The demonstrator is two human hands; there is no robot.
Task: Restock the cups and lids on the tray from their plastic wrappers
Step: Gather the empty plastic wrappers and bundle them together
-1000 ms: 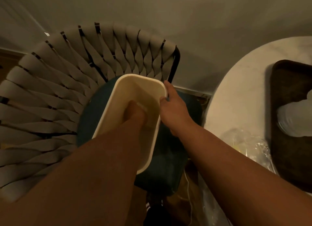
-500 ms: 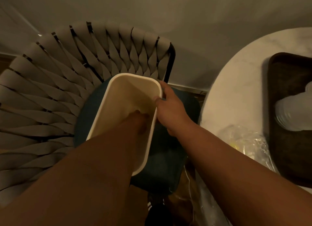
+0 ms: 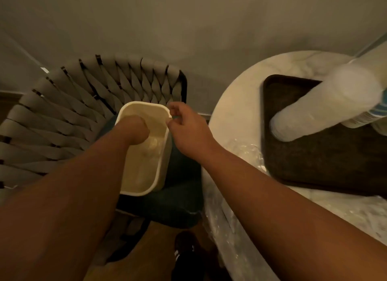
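A cream plastic bin [image 3: 138,193] stands on the teal seat of a woven chair. My left hand [image 3: 134,129] is down inside it, fingers curled onto crumpled clear plastic wrapper [image 3: 151,144] at the bottom. My right hand [image 3: 186,127] hovers at the bin's far right corner with loosely curled fingers, just off the rim. On the round table to the right lies a dark tray [image 3: 314,165] with a long stack of clear lids [image 3: 314,113] on it. Striped paper cups [image 3: 370,118] sit behind the stack.
The woven chair back [image 3: 62,123] curves round the bin on the left. More clear plastic wrapper [image 3: 245,150] lies on the marble table [image 3: 240,92] and hangs over its edge. A dark shoe [image 3: 186,251] stands on the wooden floor below.
My right hand has let go of the bin's rim and lifted slightly. My left hand stays inside the bin. The view has shifted, showing more of the tray.
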